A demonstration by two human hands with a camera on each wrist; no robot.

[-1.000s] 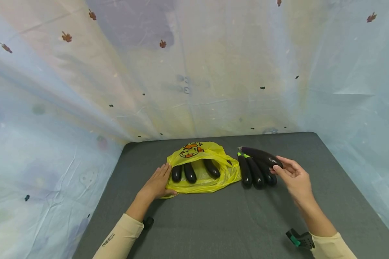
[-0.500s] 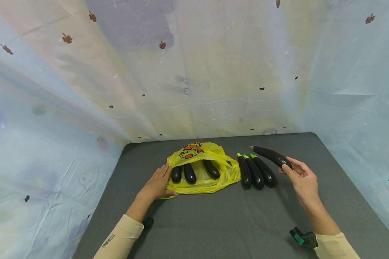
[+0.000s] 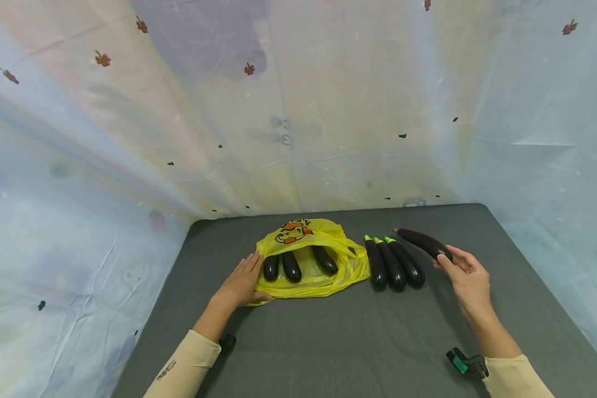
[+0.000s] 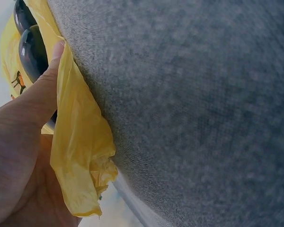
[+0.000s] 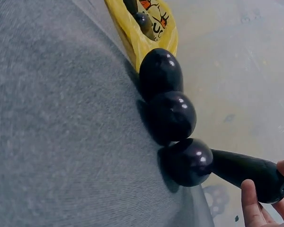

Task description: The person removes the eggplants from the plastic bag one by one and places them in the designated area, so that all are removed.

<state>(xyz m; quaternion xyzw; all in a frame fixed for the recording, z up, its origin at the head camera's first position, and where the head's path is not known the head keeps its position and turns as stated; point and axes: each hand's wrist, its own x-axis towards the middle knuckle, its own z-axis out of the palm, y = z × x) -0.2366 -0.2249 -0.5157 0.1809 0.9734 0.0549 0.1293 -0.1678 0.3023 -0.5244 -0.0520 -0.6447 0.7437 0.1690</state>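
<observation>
A yellow plastic bag (image 3: 328, 287) lies on its side, its mouth facing me, with several dark purple eggplants (image 3: 292, 267) visible inside. My left hand (image 3: 242, 279) rests at the bag's left edge, fingers straight and thumb spread along the lower lip. In the left wrist view, yellow plastic drapes beside the thumb (image 4: 47, 82). To the right of the bag, three eggplants (image 3: 391, 265) lie side by side, green stem ends pointing away. My right hand (image 3: 467, 279) pinches the blunt end of another eggplant (image 3: 422, 241) between thumb and fingers, its stem end pointing away to the left.
A dark grey cloth-covered table (image 3: 328, 348) carries everything. Behind it and at both sides hangs a pale patterned sheet (image 3: 328, 121). A black device with a green patch (image 3: 460, 362) is worn at the right wrist.
My right hand has moved right with its eggplant, away from the row, so the third eggplant there shows fully. My left hand and the bag have stayed put.
</observation>
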